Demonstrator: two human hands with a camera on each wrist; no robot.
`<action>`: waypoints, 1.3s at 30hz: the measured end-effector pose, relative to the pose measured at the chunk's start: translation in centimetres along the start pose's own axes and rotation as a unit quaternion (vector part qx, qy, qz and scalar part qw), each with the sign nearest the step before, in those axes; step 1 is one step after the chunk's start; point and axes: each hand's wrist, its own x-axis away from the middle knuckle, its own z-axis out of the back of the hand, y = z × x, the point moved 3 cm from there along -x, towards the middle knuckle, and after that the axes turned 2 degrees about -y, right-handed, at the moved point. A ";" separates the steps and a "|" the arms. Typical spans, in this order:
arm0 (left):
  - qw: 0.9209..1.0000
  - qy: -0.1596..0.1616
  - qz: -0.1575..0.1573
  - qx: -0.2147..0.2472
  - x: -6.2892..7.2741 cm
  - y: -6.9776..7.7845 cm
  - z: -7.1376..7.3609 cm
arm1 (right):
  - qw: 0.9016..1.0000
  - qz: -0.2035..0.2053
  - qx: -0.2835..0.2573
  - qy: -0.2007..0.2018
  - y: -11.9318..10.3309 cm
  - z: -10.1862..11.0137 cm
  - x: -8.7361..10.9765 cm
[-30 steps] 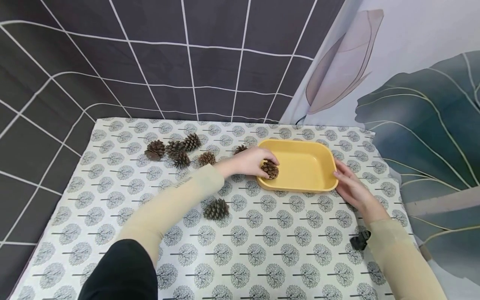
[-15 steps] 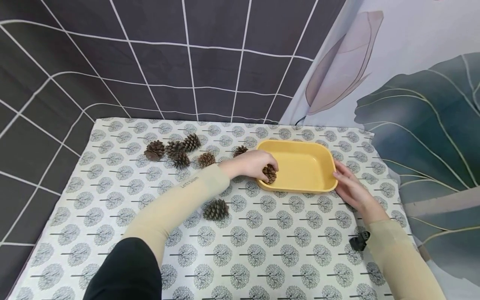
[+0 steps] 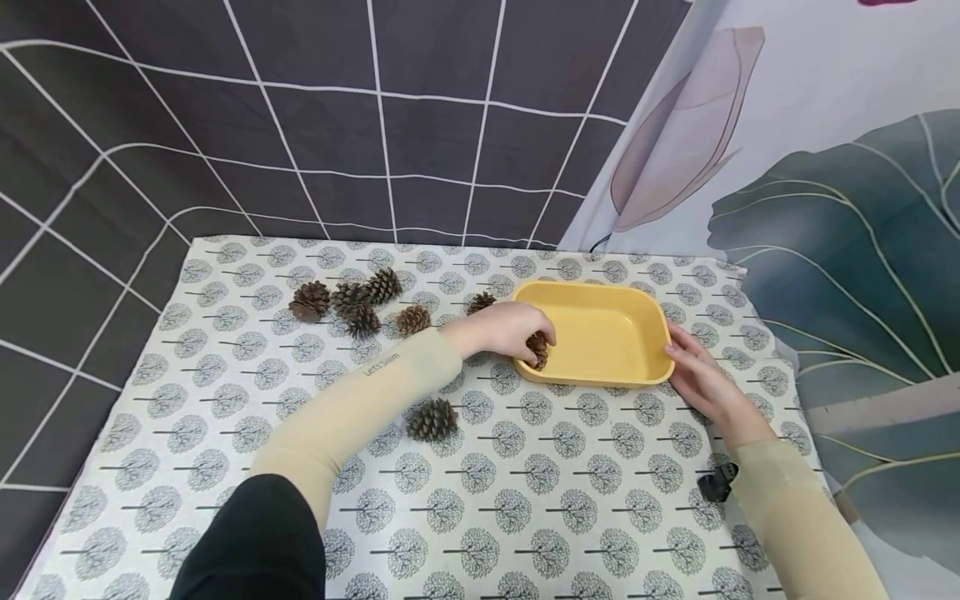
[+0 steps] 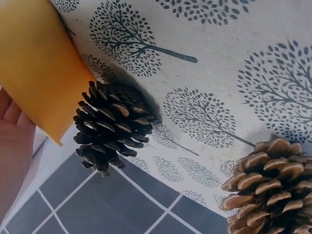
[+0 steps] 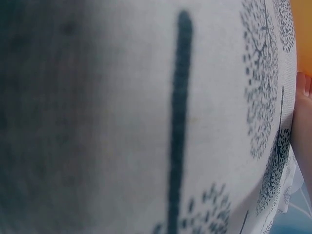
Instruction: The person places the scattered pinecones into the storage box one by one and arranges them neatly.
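Observation:
A pine cone [image 3: 537, 350] is gripped between the thumb and fingers of my left hand [image 3: 517, 327], low inside the left end of a yellow rectangular tub [image 3: 600, 379]. The hand partly hides this cone. At the tub's other end, my right hand [image 3: 701, 375] rests with extended fingers along the outer wall and its thumb at the rim. In the left wrist view, the left hand [image 4: 14, 141] shows at the edge beside the tub [image 4: 44, 68], and a dark pine cone [image 4: 114, 126] lies close to the tub's outer wall.
Several pine cones lie in a group [image 3: 362, 319] on the left of the patterned cloth [image 3: 480, 483]. A separate brown cone [image 3: 412, 318] lies nearer the tub, and a single cone [image 3: 432, 419] lies in front of the left forearm. A dark grid-patterned backdrop [image 3: 427, 133] stands behind.
My left hand has lowered the pine cone slightly into the tub's left end, and its fingers now cover more of it. The right hand and tub have hardly moved.

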 end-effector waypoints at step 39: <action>0.985 0.143 0.041 0.084 17.3 -2.1 -2.7 | 0.999 -0.032 0.024 0.031 -0.4 -0.2 0.0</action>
